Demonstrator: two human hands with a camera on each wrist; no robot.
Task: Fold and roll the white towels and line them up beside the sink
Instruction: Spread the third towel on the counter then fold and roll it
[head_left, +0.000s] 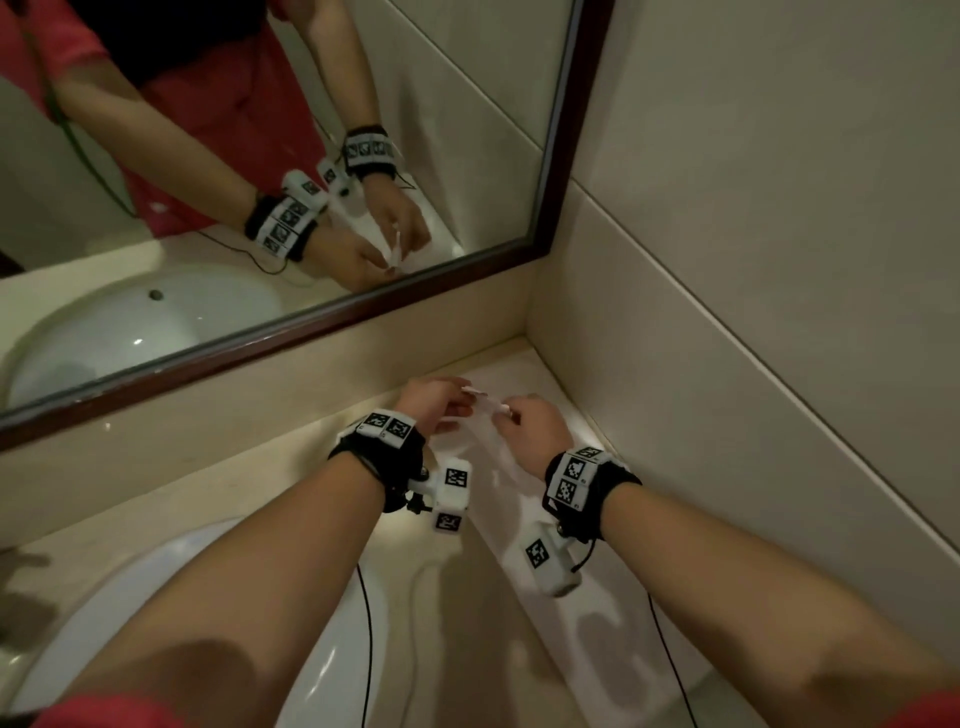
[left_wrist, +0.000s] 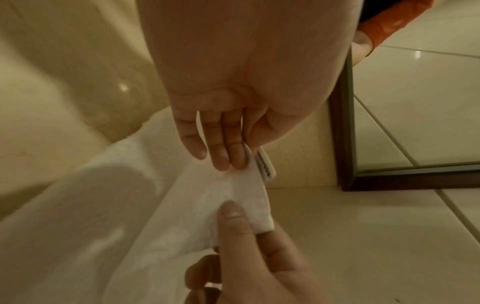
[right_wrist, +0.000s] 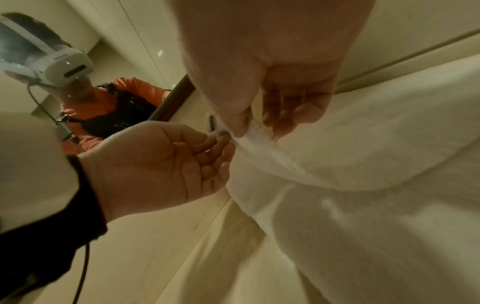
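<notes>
A white towel (head_left: 491, 441) hangs from both hands over the counter's far right corner, and its lower part lies on the counter. My left hand (head_left: 460, 397) pinches one top corner, the one with a small sewn label (left_wrist: 265, 166). Close beside it, my right hand (head_left: 506, 413) pinches the neighbouring corner between thumb and fingers. In the left wrist view the towel (left_wrist: 135, 205) drapes away to the lower left, with my right hand's thumb (left_wrist: 233, 218) on its corner. In the right wrist view the towel (right_wrist: 363, 164) fills the right side.
The white oval sink (head_left: 332, 649) sits at the lower left, under my left forearm. A dark-framed mirror (head_left: 550, 208) covers the back wall and a tiled wall (head_left: 727, 364) closes the right side. The beige counter (head_left: 467, 649) runs between sink and wall. Wrist cables trail over it.
</notes>
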